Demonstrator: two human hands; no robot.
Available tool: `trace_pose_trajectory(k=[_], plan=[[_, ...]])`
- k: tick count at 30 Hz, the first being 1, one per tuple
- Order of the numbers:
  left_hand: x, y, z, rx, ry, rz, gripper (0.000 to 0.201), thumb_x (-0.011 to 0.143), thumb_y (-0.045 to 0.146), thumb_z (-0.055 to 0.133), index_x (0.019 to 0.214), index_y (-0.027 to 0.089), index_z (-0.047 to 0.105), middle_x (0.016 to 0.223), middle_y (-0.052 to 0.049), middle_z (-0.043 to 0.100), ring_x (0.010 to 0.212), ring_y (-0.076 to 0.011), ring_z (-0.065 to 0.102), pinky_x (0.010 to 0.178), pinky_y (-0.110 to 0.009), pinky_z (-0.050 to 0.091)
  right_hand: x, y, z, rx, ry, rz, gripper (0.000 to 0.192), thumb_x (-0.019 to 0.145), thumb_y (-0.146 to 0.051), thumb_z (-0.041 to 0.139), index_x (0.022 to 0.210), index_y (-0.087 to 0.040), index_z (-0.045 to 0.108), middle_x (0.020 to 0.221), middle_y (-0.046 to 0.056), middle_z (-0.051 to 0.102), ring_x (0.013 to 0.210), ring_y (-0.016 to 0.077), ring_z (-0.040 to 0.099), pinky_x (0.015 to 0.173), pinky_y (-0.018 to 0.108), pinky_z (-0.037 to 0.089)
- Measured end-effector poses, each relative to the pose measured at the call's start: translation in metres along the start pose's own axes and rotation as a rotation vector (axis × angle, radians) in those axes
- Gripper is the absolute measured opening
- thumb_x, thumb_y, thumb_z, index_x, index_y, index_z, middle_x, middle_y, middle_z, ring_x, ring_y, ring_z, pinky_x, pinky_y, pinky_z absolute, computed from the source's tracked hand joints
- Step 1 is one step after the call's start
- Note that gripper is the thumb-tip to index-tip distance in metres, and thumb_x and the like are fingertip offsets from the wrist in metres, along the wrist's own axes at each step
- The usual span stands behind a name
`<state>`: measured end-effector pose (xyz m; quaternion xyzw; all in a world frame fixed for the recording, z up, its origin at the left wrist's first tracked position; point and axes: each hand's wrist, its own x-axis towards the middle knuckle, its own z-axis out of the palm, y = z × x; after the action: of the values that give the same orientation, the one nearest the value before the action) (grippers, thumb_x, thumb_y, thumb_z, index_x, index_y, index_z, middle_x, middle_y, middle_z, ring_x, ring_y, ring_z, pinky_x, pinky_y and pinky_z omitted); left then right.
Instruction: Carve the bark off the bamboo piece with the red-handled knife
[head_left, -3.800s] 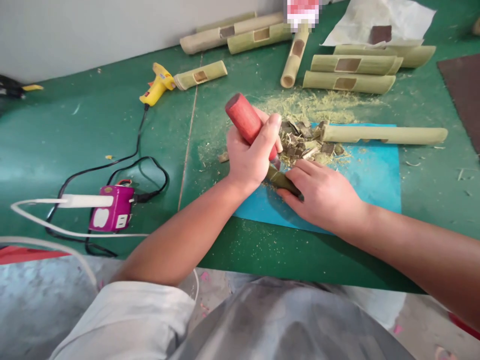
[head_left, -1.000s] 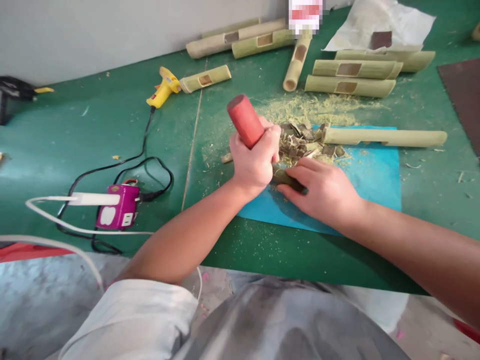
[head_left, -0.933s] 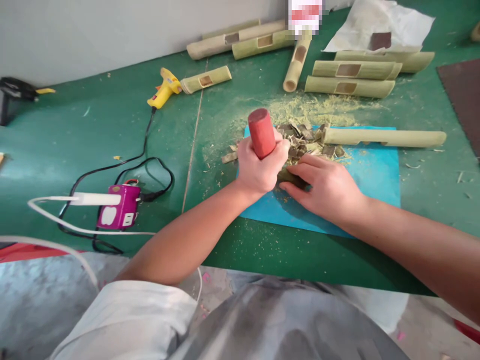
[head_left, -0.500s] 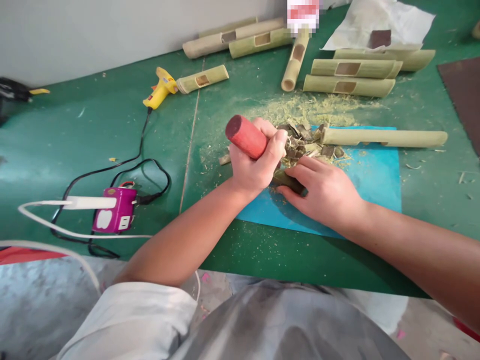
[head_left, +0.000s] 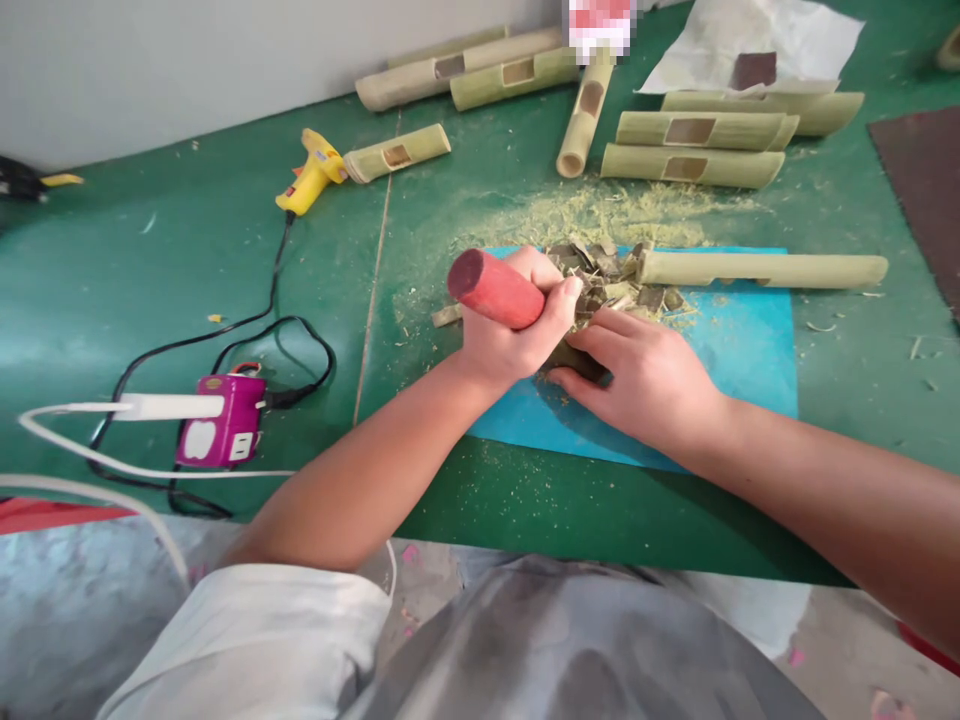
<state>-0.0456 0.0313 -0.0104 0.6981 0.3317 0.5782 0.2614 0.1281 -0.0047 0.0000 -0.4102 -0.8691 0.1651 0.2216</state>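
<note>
My left hand [head_left: 501, 348] is wrapped round the thick red handle [head_left: 499, 290] of a tool, whose working end is hidden behind the fingers. The handle's butt tilts up to the left. Close beside it, my right hand [head_left: 649, 375] grips a short, dark green piece of bamboo [head_left: 576, 358] between thumb and fingers, low over a blue sheet [head_left: 739, 375]. The far end of that piece disappears behind my left hand. Just beyond both hands lies a heap of bamboo chips and shavings [head_left: 600, 275].
A long bamboo tube [head_left: 810, 270] rests across the sheet's right part. Several notched bamboo tubes [head_left: 694, 166] lie at the back. On the left are a yellow glue gun [head_left: 313, 178] and a purple power adapter [head_left: 219, 418] with cords. A brown mat [head_left: 919, 190] is at the right.
The red handle has tipped lower, its butt dropping a little, as my left hand pushes slightly rightward. My right hand keeps its grip on the bamboo. The whole view has shifted slightly.
</note>
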Motion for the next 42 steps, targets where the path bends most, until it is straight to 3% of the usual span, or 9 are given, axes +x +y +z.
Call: trace_pose_trajectory(k=[14, 18, 23, 28, 32, 36, 42], plan=[[-0.005, -0.011, 0.004, -0.097, 0.016, 0.053, 0.04, 0.097, 0.052, 0.064, 0.07, 0.023, 0.055, 0.06, 0.002, 0.053, 0.053, -0.0124, 0.052, 0.053, -0.032, 0.039, -0.001, -0.001, 0.0, 0.004, 0.017, -0.032, 0.018, 0.091, -0.027, 0.06, 0.078, -0.016, 0.065, 0.078, 0.006, 0.058, 0.069, 0.0164, 0.047, 0.064, 0.03, 0.037], [-0.003, -0.007, 0.005, -0.055, 0.065, 0.057, 0.035, 0.099, 0.043, 0.063, 0.072, 0.023, 0.056, 0.062, 0.002, 0.054, 0.053, -0.0115, 0.052, 0.054, -0.032, 0.039, 0.0, -0.002, 0.002, -0.028, 0.028, -0.023, 0.017, 0.09, -0.026, 0.059, 0.077, -0.017, 0.065, 0.077, 0.005, 0.057, 0.068, 0.0163, 0.046, 0.064, 0.03, 0.036], [-0.001, 0.002, 0.006, -0.038, 0.03, 0.01, 0.045, 0.097, 0.05, 0.065, 0.064, 0.021, 0.054, 0.058, 0.002, 0.05, 0.052, -0.0106, 0.049, 0.053, -0.032, 0.038, 0.0, -0.002, 0.003, -0.029, 0.014, -0.036, 0.021, 0.093, -0.029, 0.06, 0.078, -0.016, 0.066, 0.078, 0.006, 0.058, 0.068, 0.0165, 0.047, 0.064, 0.031, 0.037], [-0.003, 0.004, 0.013, -0.185, 0.183, -0.111, 0.053, 0.088, 0.053, 0.075, 0.058, 0.019, 0.048, 0.05, 0.006, 0.043, 0.042, -0.0052, 0.038, 0.045, -0.027, 0.032, 0.0, 0.0, 0.0, -0.001, -0.006, -0.03, 0.024, 0.094, -0.03, 0.058, 0.082, -0.014, 0.071, 0.079, 0.007, 0.06, 0.069, 0.0168, 0.05, 0.064, 0.03, 0.039], [0.001, 0.003, 0.018, -0.275, 0.323, -0.156, 0.052, 0.089, 0.058, 0.072, 0.062, 0.021, 0.047, 0.046, 0.008, 0.044, 0.039, -0.006, 0.043, 0.043, -0.025, 0.035, 0.0, 0.0, 0.001, -0.026, -0.003, -0.007, 0.022, 0.093, -0.03, 0.061, 0.083, -0.013, 0.072, 0.08, 0.007, 0.061, 0.071, 0.0178, 0.052, 0.066, 0.03, 0.04], [0.003, 0.005, 0.018, -0.276, 0.28, -0.168, 0.046, 0.095, 0.05, 0.068, 0.064, 0.021, 0.05, 0.051, 0.006, 0.055, 0.045, -0.0083, 0.051, 0.049, -0.026, 0.041, 0.0, -0.003, 0.002, -0.05, 0.01, -0.014, 0.022, 0.093, -0.03, 0.062, 0.083, -0.013, 0.071, 0.079, 0.007, 0.06, 0.07, 0.0176, 0.051, 0.065, 0.03, 0.04], [-0.001, 0.005, 0.016, -0.233, 0.221, -0.185, 0.047, 0.094, 0.052, 0.069, 0.063, 0.021, 0.052, 0.055, 0.005, 0.056, 0.049, -0.009, 0.053, 0.055, -0.029, 0.044, 0.0, -0.002, 0.002, -0.052, 0.031, -0.034, 0.021, 0.093, -0.029, 0.062, 0.082, -0.013, 0.07, 0.078, 0.006, 0.059, 0.069, 0.0173, 0.049, 0.064, 0.03, 0.039]])
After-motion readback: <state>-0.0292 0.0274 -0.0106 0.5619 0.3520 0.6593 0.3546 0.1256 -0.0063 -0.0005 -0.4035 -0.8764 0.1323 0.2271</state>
